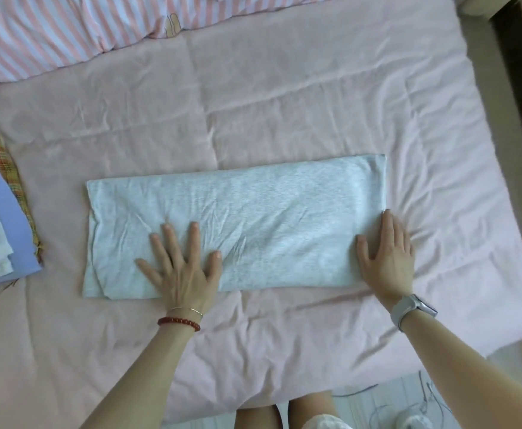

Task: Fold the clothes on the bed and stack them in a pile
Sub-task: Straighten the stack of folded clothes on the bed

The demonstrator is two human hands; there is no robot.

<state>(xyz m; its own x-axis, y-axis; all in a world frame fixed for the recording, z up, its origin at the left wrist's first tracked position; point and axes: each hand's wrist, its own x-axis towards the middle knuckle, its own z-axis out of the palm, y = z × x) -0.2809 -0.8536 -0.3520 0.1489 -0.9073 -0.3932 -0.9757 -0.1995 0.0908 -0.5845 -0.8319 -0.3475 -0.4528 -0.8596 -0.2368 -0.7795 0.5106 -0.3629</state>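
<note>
The bed (284, 103) carries a pink sheet, and a grey garment (253, 221), folded into a long strip, lies flat under both hands. The left hand (182, 267) presses on it with fingers (194, 239) spread apart; the right hand (388, 255) rests flat, fingers together, at its right end. A pile of folded clothes (2, 227) sits well left of the left fingers.

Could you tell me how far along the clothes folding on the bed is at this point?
Done: a pile of folded clothes sits at the bed's left edge. In hand: the grey garment is folded into a long strip, left hand flat on it, right hand at its end. Left: folding it shorter and stacking it.
</note>
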